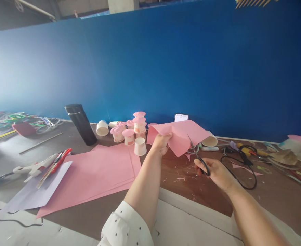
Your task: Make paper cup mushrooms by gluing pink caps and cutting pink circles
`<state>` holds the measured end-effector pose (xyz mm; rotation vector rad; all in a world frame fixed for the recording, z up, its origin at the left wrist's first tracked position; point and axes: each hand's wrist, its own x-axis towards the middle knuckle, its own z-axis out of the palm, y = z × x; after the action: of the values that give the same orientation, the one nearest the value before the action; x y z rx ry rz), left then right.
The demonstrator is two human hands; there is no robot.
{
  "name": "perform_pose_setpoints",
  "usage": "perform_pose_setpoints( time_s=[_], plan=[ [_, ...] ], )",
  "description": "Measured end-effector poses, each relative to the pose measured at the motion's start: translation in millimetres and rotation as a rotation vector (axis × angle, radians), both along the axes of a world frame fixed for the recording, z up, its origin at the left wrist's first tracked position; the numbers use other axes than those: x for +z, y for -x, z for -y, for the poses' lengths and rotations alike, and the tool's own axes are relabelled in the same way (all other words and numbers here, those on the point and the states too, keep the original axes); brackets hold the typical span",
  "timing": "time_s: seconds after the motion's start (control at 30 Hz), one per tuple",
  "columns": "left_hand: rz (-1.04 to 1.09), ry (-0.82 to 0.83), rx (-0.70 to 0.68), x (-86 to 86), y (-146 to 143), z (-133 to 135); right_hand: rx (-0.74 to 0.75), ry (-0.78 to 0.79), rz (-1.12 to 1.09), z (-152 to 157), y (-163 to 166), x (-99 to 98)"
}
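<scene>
A sheet of pink paper [185, 131] is pinched in my left hand [162, 143], held up above the table and bent along its near side. My right hand [213, 171] grips black-handled scissors [204, 166], whose blades point up and away toward the sheet's right part. Whether the blades touch the paper I cannot tell. Behind and left of my left hand stand several small paper cups [140, 147], some topped with pink paper discs [128, 132].
Pink sheets [96, 171], a lilac sheet [48, 188], a red cutter [58, 164] and a glue gun [35, 167] lie left. A black flask [81, 124] stands behind them. A phone [181, 118] leans on the blue partition [166, 61]. Cables [239, 179] and scraps lie right.
</scene>
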<state>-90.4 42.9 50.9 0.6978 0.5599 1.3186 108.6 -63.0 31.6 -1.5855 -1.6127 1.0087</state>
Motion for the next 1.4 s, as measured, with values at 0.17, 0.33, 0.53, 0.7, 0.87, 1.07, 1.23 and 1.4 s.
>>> perform_pose_setpoints(
  time_s=[0.17,0.33,0.53,0.7,0.87,1.07,1.23,1.4],
  plan=[
    [0.005,-0.014,-0.001,0.4,-0.7,0.4,-0.004,-0.028,0.044,0.8,-0.1,2.4],
    [0.009,-0.034,-0.009,1.6,0.6,2.2,-0.009,-0.017,0.037,2.2,1.2,6.7],
    [0.003,0.003,-0.001,0.2,0.6,-0.1,0.0,-0.044,0.014,-0.2,-1.4,1.8],
    [-0.004,-0.011,-0.002,1.1,1.4,0.7,0.012,-0.041,0.024,0.2,-4.7,0.4],
    [0.0,-0.033,-0.006,2.8,2.0,2.5,0.009,-0.048,0.05,3.0,-4.1,5.9],
    [0.008,-0.026,-0.013,3.9,1.8,2.2,0.019,-0.046,0.091,5.3,-1.6,14.8],
    [-0.001,-0.026,-0.016,4.8,2.6,3.2,0.013,-0.062,0.111,4.7,-2.0,15.0],
    [0.008,-0.042,-0.019,3.0,2.7,2.2,0.015,-0.084,0.117,3.4,-6.6,9.3]
  ],
)
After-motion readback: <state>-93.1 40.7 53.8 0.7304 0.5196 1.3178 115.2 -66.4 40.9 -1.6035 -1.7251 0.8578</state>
